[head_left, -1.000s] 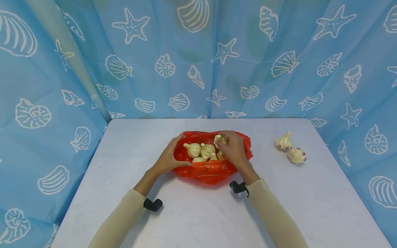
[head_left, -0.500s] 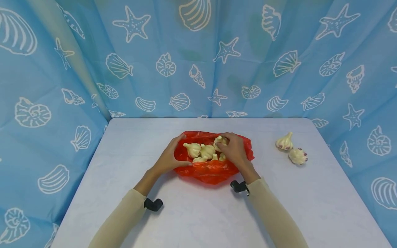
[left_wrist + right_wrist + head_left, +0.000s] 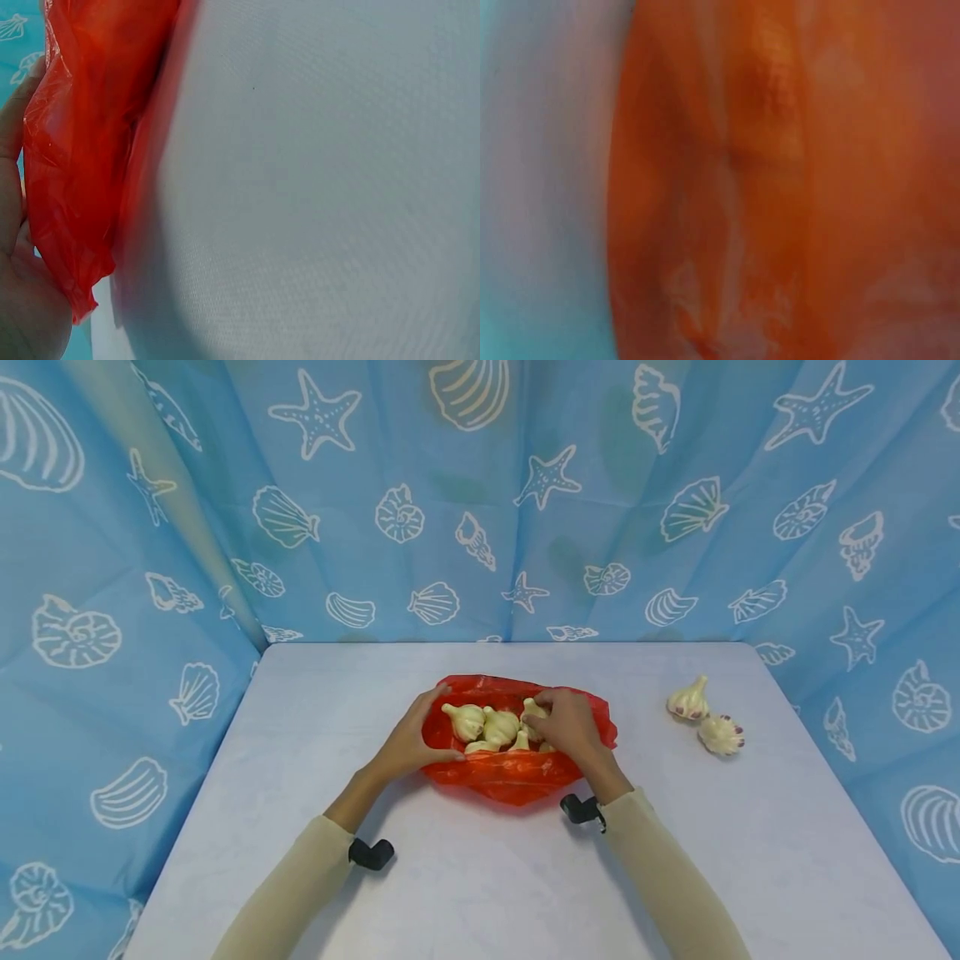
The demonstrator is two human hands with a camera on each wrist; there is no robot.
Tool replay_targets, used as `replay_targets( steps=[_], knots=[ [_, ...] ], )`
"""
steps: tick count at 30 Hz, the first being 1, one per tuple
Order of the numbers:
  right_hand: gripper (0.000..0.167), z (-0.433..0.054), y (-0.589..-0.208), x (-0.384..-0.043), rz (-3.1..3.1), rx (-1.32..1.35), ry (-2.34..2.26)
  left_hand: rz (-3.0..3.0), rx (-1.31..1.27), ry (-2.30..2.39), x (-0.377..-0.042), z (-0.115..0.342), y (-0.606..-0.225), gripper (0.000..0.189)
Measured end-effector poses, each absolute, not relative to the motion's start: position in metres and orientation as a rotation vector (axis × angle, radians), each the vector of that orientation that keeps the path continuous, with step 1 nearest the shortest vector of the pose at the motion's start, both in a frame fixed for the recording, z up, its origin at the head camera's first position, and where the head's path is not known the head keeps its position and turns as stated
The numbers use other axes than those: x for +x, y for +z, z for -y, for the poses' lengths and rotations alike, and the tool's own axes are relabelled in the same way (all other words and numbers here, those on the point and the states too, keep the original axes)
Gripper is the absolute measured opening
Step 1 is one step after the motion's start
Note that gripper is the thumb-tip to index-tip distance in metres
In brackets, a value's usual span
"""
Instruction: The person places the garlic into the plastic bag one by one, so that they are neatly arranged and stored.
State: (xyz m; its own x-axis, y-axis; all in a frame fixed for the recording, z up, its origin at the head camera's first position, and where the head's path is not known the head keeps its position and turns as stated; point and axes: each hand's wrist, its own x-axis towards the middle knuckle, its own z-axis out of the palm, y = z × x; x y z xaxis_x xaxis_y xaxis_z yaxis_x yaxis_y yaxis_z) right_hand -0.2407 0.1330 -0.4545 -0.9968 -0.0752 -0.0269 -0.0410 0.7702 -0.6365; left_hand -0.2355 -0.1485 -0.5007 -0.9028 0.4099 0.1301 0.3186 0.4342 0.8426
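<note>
A red plastic bag (image 3: 517, 777) lies with its mouth open on the white table, several garlic bulbs (image 3: 499, 727) inside. My left hand (image 3: 408, 739) holds the bag's left end, thumb along the front rim and fingers spread to the back rim. In the left wrist view, the left hand (image 3: 26, 300) shows beside the red plastic (image 3: 82, 150). Over the right part of the opening, my right hand (image 3: 568, 722) pinches one garlic bulb (image 3: 534, 713) between thumb and fingers, low among the others. Red film (image 3: 727, 187) fills most of the blurred right wrist view.
Two more garlic bulbs, one upright (image 3: 688, 702) and one tipped over (image 3: 721, 736), sit at the table's right. A blue shell-patterned curtain (image 3: 480, 510) stands behind and at both sides of the white table (image 3: 480, 877).
The right hand has lowered slightly toward the front right, bringing its garlic bulb down among those in the bag. The left hand keeps its place on the bag.
</note>
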Motion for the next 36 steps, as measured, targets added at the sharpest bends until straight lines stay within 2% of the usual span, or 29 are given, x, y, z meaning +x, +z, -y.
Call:
replay_targets(
  steps=[17,36],
  knots=[
    [0.03,-0.14,-0.461,-0.244,-2.782,-0.084,-1.153,-2.595,0.637,1.455,-0.235,0.149,-0.5,0.105],
    [0.04,-0.139,-0.459,-0.242,-2.827,-0.109,-1.143,-2.585,0.627,1.481,-0.234,0.149,-0.499,0.104]
  ],
)
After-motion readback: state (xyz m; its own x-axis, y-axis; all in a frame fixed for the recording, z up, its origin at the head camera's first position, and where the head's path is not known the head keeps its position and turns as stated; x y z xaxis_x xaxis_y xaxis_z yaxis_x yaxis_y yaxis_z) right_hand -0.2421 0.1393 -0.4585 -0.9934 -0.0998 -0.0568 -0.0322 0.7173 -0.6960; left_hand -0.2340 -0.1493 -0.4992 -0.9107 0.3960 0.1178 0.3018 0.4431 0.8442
